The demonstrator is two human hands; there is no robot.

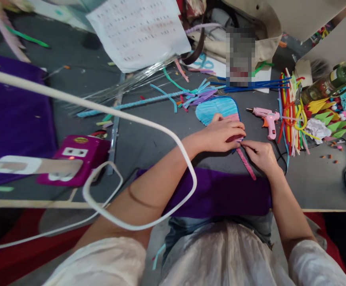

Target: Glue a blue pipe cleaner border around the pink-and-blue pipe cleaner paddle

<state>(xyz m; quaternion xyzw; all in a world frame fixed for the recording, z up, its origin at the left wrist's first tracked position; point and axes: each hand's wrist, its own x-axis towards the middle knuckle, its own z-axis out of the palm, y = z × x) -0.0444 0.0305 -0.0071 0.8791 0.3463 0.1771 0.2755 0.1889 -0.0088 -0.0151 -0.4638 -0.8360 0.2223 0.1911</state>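
A flat, rounded piece made of pipe cleaners [217, 109] lies on the grey table, light blue on one side and pink towards my hands, with a dark blue pipe cleaner along its edge. My left hand [220, 133] lies over the pink part, fingers bent and gripping it near its lower edge. Beside those fingertips, the thumb and forefinger of my right hand [259, 155] pinch the end of the dark blue edging; the exact grip is partly hidden. A pink pipe-cleaner strip [247, 165] sticks out below, between my hands.
A pink glue gun [267, 119] lies right of the piece, near bundled coloured pipe cleaners [293, 115] and a green bottle [329, 81]. A white cable [149, 123] loops across the left foreground near a magenta power socket [74, 159]. Cut pipe-cleaner bits [202, 93] lie behind.
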